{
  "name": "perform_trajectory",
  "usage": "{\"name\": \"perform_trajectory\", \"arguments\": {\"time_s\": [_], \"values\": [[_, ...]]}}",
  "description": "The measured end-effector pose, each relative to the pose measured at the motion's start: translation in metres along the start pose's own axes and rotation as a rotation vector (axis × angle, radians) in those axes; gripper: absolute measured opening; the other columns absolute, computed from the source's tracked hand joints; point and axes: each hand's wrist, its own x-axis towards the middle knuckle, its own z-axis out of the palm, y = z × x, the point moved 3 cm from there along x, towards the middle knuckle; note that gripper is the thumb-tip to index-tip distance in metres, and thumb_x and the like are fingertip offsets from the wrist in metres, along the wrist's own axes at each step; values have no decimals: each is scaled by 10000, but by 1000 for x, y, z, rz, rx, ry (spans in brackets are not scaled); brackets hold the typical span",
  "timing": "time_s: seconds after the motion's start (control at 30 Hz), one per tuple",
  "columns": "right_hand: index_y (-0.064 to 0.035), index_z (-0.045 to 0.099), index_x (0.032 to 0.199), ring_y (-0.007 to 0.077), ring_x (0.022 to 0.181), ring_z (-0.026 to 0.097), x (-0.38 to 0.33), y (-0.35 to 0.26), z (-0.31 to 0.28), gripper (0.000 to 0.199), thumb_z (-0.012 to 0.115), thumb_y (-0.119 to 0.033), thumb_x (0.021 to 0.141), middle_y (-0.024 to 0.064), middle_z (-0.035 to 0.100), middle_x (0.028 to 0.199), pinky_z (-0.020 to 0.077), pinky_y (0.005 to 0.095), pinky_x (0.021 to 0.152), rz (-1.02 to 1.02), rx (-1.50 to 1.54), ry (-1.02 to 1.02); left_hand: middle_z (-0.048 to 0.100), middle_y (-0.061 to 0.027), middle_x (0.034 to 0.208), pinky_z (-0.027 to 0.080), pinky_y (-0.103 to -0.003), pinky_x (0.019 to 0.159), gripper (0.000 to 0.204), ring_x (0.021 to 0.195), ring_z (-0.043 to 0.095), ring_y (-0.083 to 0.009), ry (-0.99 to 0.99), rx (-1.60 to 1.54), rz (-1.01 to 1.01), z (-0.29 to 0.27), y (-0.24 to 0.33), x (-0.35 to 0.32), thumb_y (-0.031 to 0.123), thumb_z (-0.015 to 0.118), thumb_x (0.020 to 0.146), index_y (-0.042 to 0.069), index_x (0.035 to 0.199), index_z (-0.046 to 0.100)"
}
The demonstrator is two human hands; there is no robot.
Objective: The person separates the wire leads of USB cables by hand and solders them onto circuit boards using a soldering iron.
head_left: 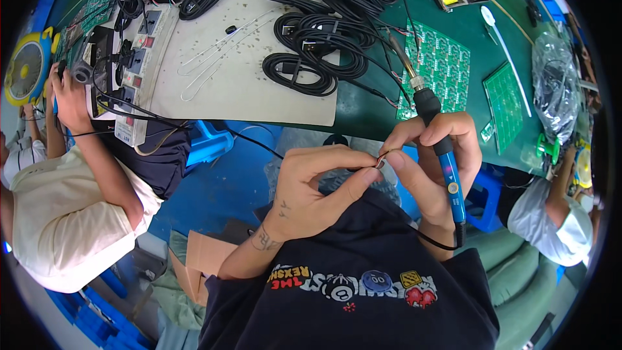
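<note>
At far left, a yellow-and-blue fan point(27, 68) was noted beside a co-worker's hand point(72, 98). A white power strip point(137, 78) was found next, near a cream mat point(246, 94) on which bent wire lengths point(210, 58) and coiled black cables point(301, 76) were laid. The left hand point(317, 185) was nearly closed, a thin wire point(381, 160) being pinched between thumb and forefinger. The wire was located between the 2 hands, just short of the table's near edge; its full extent could not be determined. By the right hand point(440, 162), thumb and forefinger were brought together at the wire, while a blue soldering iron point(449, 178) was held under curled fingers, its tip directed toward a green circuit panel point(444, 68). A 2nd green board point(505, 110) and a clear plastic bag point(556, 84) were recorded at right.
</note>
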Motion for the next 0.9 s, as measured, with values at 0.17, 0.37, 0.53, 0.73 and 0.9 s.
{"name": "perform_trajectory", "arguments": {"time_s": [0.17,0.37,0.53,0.73,0.9], "values": [[-47,475,1068,210,675,652,0,1,0,421,689,189,792,205,707,886,546,302,657,9,26,46,773,-113,882,547,-221,687,146,734,690,-137,62,-15,16,5,-4,-3,-65,740,848,-47,992,756],[-43,479,1074,218,708,659,-2,2,-4,391,673,182,820,188,702,869,542,294,654,-16,27,32,775,-121,909,576,-204,721,165,782,732,-151,103,-21,-22,5,-2,-5,-75,732,861,-54,1023,749],[-88,477,1064,241,755,656,-4,-1,-2,454,697,167,760,163,681,870,523,333,710,-171,-257,14,775,-129,956,597,-199,768,178,840,757,-167,129,-76,-72,5,-3,-1,-81,721,877,-59,1053,735],[-54,562,992,230,730,610,-4,-10,3,396,724,169,708,122,686,844,525,355,655,-631,-711,-135,769,-132,975,602,-207,781,186,854,757,-175,135,-161,-159,5,-4,-3,-89,713,886,-61,1070,720],[-78,564,997,237,742,605,-8,3,2,415,709,154,686,135,688,877,516,356,683,-453,-663,-67,764,-126,952,599,-210,771,183,829,747,-166,189,-266,-141,4,-11,-2,-95,712,884,-67,1065,718]]}}
